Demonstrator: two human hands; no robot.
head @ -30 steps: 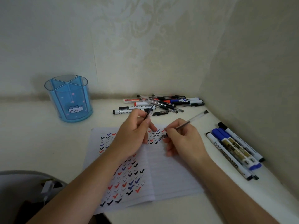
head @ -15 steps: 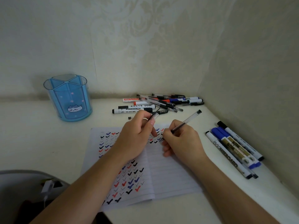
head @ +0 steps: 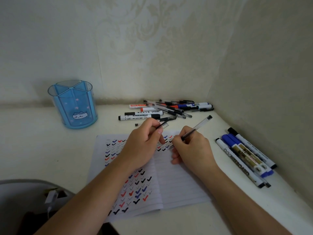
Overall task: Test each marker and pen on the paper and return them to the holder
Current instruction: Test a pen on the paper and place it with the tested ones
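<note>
The right hand (head: 191,147) pinches a clear gel pen (head: 198,126) in a writing grip, its tip down at the top of the lined notebook (head: 177,184), among rows of red, blue and black ticks. The left hand (head: 144,145) grasps the pen's clear cap (head: 164,125) between thumb and curled fingers. Behind them lies a loose pile of pens and markers (head: 169,109). A row of whiteboard markers (head: 245,156), 2 of them blue-capped, lies to the right. The blue holder (head: 74,106) stands well apart, back left.
</note>
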